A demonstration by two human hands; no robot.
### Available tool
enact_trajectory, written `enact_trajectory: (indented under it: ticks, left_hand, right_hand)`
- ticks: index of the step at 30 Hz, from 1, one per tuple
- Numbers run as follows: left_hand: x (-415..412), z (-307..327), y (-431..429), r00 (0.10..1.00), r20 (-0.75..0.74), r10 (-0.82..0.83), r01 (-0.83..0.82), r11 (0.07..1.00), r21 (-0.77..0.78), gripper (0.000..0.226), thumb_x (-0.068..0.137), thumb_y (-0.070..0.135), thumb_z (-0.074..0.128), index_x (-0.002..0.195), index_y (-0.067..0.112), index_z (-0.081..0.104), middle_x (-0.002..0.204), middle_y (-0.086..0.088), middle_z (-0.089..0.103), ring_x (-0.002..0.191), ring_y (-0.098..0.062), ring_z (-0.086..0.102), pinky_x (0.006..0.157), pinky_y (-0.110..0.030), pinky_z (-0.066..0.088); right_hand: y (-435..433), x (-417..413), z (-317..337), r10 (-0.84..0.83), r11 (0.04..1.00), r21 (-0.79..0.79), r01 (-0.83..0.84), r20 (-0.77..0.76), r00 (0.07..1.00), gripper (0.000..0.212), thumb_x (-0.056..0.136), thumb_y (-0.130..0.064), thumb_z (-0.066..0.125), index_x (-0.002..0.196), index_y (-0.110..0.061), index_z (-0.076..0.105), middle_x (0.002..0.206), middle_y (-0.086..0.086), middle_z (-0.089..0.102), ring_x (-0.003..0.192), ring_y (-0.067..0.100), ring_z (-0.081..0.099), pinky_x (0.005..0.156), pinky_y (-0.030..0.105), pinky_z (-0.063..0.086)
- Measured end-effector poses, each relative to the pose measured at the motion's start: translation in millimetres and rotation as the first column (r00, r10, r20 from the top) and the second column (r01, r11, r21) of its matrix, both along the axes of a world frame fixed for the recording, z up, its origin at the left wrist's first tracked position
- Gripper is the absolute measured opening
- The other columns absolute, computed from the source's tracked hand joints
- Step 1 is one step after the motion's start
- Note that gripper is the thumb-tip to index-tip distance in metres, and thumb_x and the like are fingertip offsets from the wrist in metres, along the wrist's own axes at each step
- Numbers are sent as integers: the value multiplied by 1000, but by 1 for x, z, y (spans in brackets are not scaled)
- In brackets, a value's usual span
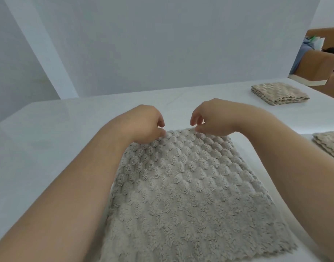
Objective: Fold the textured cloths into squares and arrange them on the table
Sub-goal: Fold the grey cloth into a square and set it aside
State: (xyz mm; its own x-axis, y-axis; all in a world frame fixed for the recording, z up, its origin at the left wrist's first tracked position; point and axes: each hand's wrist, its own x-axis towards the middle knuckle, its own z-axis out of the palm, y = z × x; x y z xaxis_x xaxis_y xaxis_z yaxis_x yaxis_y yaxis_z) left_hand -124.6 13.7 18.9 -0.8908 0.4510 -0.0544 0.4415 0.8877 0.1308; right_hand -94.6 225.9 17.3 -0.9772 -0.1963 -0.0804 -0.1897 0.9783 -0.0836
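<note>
A beige bubble-textured cloth (181, 186) lies spread flat on the white table (49, 138), reaching from the near edge to the middle. My left hand (143, 123) pinches its far edge at the left. My right hand (213, 118) pinches the same far edge just right of centre. Both arms stretch out along the cloth's two sides.
A folded square of the same beige cloth (279, 93) sits at the far right of the table. Another stack of beige cloth (330, 144) shows at the right edge. A white wall rises behind the table; brown chairs (317, 67) stand beyond its far right corner.
</note>
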Motion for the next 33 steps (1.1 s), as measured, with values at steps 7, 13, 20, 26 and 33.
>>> enact_trajectory:
  ticks: [7,13,20,26,33]
  left_hand:
    - [-7,-20,10,999,37,16,-12,993,-121,44,105,25,49,149,24,48,148,0,53,132,-22,51,104,-33,45]
    - [-11,-28,9,999,-39,-7,4,996,-87,24,97,18,53,108,14,73,102,-5,73,97,-25,66,86,-41,57]
    - [-7,-15,7,996,-74,-45,44,999,-11,17,92,30,66,88,15,73,85,-2,71,82,-20,65,71,-36,56]
    - [4,5,5,994,-72,-85,91,991,94,14,93,35,68,85,25,75,79,5,69,75,-14,63,65,-32,51]
    - [6,16,1,996,-56,-73,82,982,169,21,102,31,56,89,17,67,85,2,65,79,-16,60,65,-31,45]
  right_hand:
    - [-6,-9,-14,-32,999,12,32,18,999,42,104,-21,39,142,-31,52,141,-4,58,116,22,62,98,41,52]
    - [-11,-9,-21,-13,1000,27,11,47,999,44,107,-27,42,151,-29,42,145,-5,55,130,20,51,106,35,43]
    - [-13,-1,-11,11,1000,-19,-10,37,999,42,105,-37,44,148,-34,44,142,-2,58,118,20,61,103,39,46]
    - [-21,7,-2,102,995,-17,-102,-14,995,40,103,-40,50,142,-30,52,142,-5,57,126,20,53,103,35,42]
    - [-17,8,1,102,994,-29,-105,-72,992,23,102,-42,53,106,-20,59,88,-9,58,89,19,55,75,33,39]
